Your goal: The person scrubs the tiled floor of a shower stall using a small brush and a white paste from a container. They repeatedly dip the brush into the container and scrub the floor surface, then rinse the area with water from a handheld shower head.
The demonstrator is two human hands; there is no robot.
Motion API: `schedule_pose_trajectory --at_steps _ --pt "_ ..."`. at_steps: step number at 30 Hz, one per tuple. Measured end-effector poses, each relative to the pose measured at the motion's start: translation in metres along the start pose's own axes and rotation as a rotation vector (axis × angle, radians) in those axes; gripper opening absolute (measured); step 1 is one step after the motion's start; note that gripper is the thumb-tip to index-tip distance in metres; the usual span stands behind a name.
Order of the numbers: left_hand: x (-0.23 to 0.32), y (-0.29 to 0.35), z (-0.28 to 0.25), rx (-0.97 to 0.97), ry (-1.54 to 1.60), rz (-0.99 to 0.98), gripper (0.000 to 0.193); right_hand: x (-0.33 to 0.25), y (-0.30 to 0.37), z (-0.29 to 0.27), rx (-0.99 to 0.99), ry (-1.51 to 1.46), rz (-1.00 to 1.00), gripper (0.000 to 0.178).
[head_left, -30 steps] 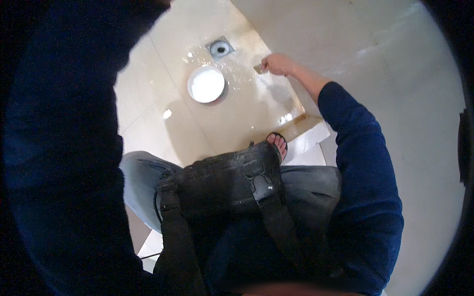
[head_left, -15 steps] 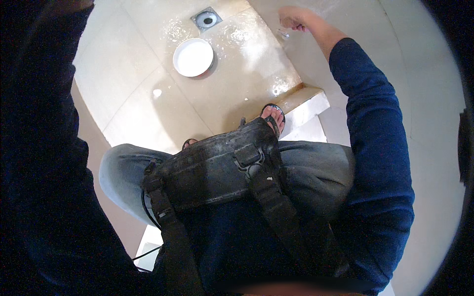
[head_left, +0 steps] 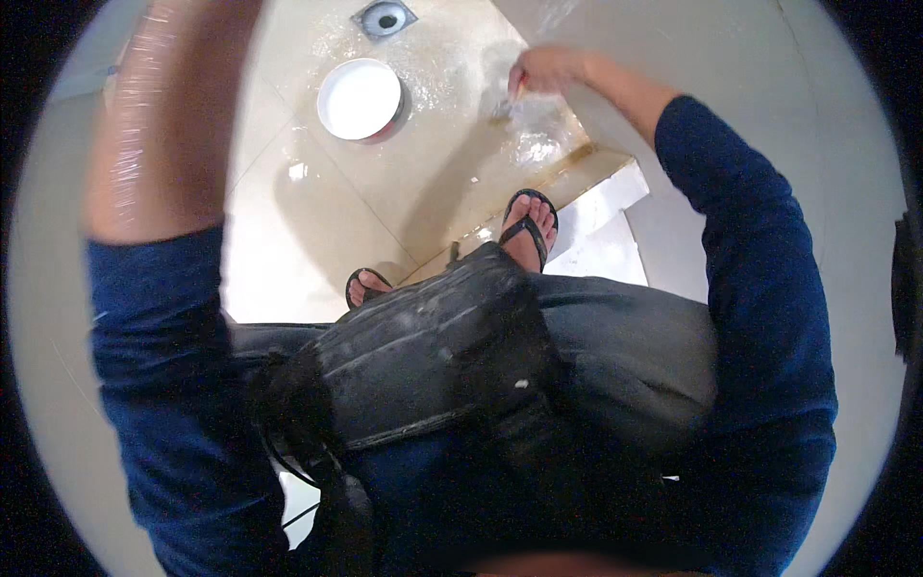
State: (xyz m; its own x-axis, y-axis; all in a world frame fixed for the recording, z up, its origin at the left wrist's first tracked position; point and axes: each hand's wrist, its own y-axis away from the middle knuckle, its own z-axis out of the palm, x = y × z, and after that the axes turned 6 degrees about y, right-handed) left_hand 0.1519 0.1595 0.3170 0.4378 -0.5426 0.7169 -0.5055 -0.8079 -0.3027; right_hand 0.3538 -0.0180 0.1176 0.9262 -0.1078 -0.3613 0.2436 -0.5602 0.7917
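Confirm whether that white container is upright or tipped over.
Upright: the white container stands on the floor near the drain, its round opening facing up. Cannot tell how full: the inside is glaring white.

The left hand is cut off by the far edge; its forearm (head_left: 163,125) is blurred. The right hand (head_left: 550,73) is blurred too, and the tool (head_left: 505,114) in its grip too smeared to tell its kind. The bowl (head_left: 385,129) is too washed-out inside to read. The pack (head_left: 404,370) hides most of the left foot (head_left: 364,284).

The bowl (head_left: 360,99) (drain (head_left: 386,19) behind it) stands left of the right hand (head_left: 548,72).
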Motion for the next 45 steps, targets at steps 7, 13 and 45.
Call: schedule_pose_trajectory --at_steps 7,13,45 --pt "-0.283 0.233 0.082 0.063 0.117 -1.073 0.051 -0.085 -0.017 0.146 0.015 0.444 -0.374 0.028" --pt "-0.218 0.268 0.064 0.167 0.441 -1.510 0.065 -0.059 -0.043 0.045 0.512 0.455 -0.092 0.030" --pt "-0.274 0.305 0.094 0.193 0.720 -1.662 0.040 -0.086 -0.047 0.078 0.428 0.426 -0.019 0.015"
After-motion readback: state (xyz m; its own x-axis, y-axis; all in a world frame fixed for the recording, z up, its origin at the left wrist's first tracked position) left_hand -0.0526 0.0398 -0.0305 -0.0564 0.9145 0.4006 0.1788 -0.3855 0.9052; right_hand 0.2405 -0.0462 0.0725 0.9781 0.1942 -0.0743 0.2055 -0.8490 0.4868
